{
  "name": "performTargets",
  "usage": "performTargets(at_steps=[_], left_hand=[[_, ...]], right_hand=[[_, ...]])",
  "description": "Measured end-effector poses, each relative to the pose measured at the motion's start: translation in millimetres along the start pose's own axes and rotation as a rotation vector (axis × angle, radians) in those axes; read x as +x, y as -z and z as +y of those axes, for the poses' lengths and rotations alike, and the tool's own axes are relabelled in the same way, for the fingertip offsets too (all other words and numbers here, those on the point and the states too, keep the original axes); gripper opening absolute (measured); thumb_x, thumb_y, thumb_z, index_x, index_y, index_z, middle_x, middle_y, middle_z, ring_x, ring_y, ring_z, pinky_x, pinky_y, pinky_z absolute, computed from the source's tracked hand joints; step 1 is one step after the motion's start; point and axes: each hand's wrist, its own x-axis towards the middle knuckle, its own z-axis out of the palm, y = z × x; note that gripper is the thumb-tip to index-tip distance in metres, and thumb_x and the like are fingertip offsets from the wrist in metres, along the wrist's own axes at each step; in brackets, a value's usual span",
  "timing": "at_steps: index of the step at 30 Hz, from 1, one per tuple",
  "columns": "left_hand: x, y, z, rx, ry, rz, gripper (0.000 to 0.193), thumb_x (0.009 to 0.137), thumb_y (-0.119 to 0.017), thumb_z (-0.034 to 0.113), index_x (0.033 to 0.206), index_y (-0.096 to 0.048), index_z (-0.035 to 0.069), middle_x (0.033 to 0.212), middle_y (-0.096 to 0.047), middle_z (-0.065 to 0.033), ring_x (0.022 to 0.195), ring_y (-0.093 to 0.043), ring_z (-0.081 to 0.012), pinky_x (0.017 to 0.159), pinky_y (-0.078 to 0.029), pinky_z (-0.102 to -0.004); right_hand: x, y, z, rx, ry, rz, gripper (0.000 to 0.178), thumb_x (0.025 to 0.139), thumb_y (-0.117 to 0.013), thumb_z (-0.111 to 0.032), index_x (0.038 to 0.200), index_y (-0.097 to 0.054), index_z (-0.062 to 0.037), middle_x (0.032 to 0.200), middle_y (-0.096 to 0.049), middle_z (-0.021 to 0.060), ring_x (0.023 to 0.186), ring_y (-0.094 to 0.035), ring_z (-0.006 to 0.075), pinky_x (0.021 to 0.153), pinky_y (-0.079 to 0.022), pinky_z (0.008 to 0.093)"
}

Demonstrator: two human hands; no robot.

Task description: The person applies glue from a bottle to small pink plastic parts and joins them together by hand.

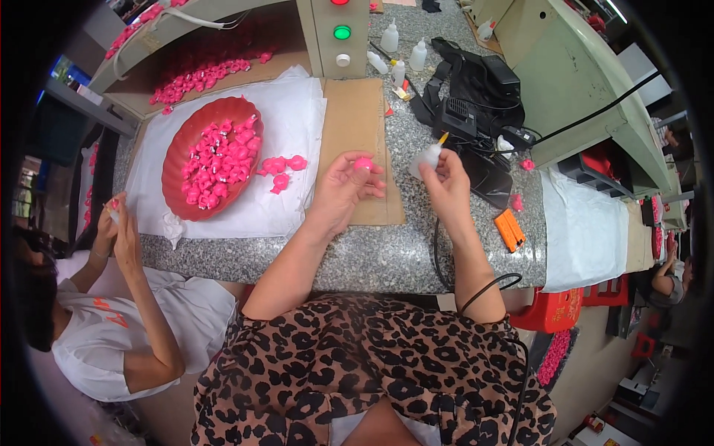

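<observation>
Between the thumb and fingers of my left hand (338, 195) is a small pink plastic piece (363, 164), raised over the brown cardboard sheet (357, 111). My right hand (448, 186) grips a white squeeze bottle (426, 158) with a yellow nozzle tip, which points up and a little right. A gap separates the bottle from the pink piece. To the left, a red scalloped bowl (172, 167) full of similar pink pieces rests on white paper (297, 111). A few loose pink pieces (280, 181) lie on the paper beside it.
Behind my right hand are a black bag (498, 82) with cables and several white bottles (418, 56). An orange object (509, 230) lies near the granite table's (357, 260) front edge. A machine post with buttons (338, 44) stands ahead. A co-worker (134, 327) sits at left.
</observation>
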Motion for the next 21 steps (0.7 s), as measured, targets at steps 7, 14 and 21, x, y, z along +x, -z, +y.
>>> performTargets(at_steps=[7,14,21], left_hand=[[12,-8,28,-0.11,-0.121,0.124,0.028,0.083,-0.052,0.021,0.102,-0.046,0.001,0.088,-0.054,-0.0096,0.072,-0.054,-0.0152,0.062,-0.047,-0.0251],[25,18,20,-0.089,-0.133,0.216,0.029,0.08,-0.056,0.014,0.105,-0.047,0.001,0.088,-0.055,-0.0081,0.074,-0.054,-0.0145,0.063,-0.046,-0.0251],[27,30,21,0.021,-0.139,0.218,0.028,0.079,-0.055,0.005,0.106,-0.048,0.001,0.094,-0.055,-0.0099,0.074,-0.053,-0.0122,0.067,-0.045,-0.0232]], right_hand=[[12,18,-37,0.662,-0.176,-0.165,0.026,0.08,-0.055,-0.009,0.102,-0.046,-0.0002,0.086,-0.054,0.0058,0.074,-0.056,0.0133,0.062,-0.045,0.022],[22,-6,9,0.929,-0.23,-0.057,0.024,0.074,-0.062,-0.005,0.095,-0.051,-0.0013,0.082,-0.056,0.0034,0.062,-0.049,0.0069,0.054,-0.038,0.0169],[16,-16,0,0.802,-0.344,-0.073,0.021,0.074,-0.061,-0.003,0.093,-0.051,-0.0013,0.08,-0.055,0.0026,0.062,-0.048,0.0056,0.054,-0.039,0.0177]])
